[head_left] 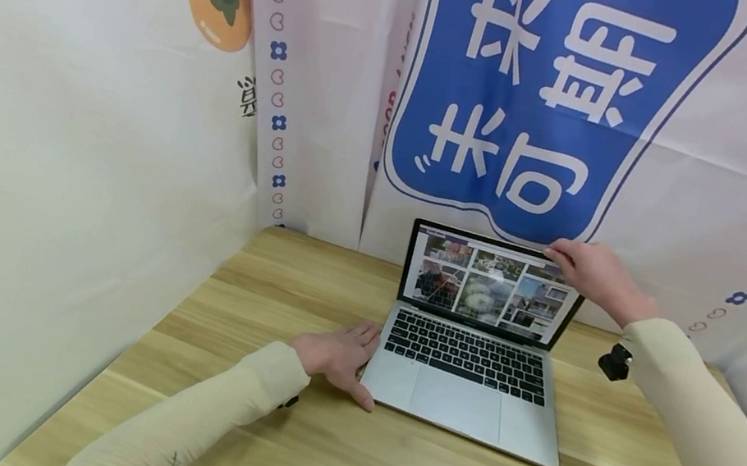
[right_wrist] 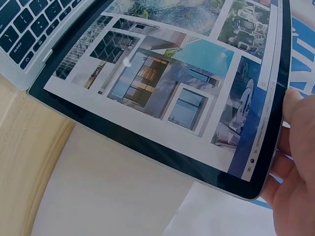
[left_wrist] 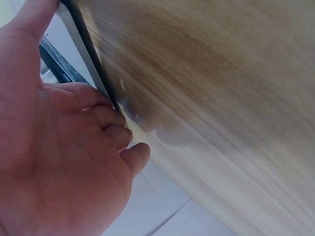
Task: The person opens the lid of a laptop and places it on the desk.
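Note:
A silver laptop (head_left: 457,398) stands unfolded on the wooden table, its lit screen (head_left: 484,286) showing a page of photos. At the screen's upper right corner, my right hand (head_left: 598,277) pinches the edge. The right wrist view puts the thumb (right_wrist: 291,101) at the front rim and the other fingers behind the lid. Beside the base's left side, my left hand (head_left: 340,354) rests low at the table and touches the laptop's edge. Its fingers (left_wrist: 106,115) are relaxed along that edge in the left wrist view, with the thumb spread toward the front corner.
The wooden table (head_left: 275,449) extends around the laptop. Behind it hangs a pale printed cloth (head_left: 338,93) with a large blue panel (head_left: 501,189), close to the lid. A white cloth wall (head_left: 62,128) borders the table's left side.

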A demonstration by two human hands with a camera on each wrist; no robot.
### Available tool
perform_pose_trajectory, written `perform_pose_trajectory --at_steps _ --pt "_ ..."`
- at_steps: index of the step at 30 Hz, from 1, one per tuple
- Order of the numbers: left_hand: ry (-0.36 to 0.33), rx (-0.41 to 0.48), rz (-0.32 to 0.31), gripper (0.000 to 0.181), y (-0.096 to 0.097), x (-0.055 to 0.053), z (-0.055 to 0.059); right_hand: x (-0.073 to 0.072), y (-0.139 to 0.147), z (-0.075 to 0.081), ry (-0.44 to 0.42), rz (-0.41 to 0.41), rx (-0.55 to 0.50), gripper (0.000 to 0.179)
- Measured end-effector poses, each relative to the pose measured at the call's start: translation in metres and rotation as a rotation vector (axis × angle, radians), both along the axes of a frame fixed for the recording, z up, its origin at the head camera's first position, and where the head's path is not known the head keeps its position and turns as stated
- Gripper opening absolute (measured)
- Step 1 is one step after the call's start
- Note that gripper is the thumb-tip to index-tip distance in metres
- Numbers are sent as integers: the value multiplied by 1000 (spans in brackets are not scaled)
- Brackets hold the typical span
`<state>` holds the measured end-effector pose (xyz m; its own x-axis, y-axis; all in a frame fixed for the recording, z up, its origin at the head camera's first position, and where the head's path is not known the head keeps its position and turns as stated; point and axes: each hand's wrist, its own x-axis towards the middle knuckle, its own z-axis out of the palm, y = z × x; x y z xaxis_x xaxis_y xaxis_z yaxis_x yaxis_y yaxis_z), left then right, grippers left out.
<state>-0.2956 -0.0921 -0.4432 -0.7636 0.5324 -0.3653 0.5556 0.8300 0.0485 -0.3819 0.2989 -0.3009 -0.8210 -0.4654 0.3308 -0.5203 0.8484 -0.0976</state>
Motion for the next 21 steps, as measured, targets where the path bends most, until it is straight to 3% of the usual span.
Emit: perform_pose_trajectory --at_steps 14,21 --pt "6 24 -1 124 2 -1 -3 -15 4 3 -128 -76 -37 30" --pt "8 24 6 123 1 -1 -1 -20 3 5 -120 -99 0 28"
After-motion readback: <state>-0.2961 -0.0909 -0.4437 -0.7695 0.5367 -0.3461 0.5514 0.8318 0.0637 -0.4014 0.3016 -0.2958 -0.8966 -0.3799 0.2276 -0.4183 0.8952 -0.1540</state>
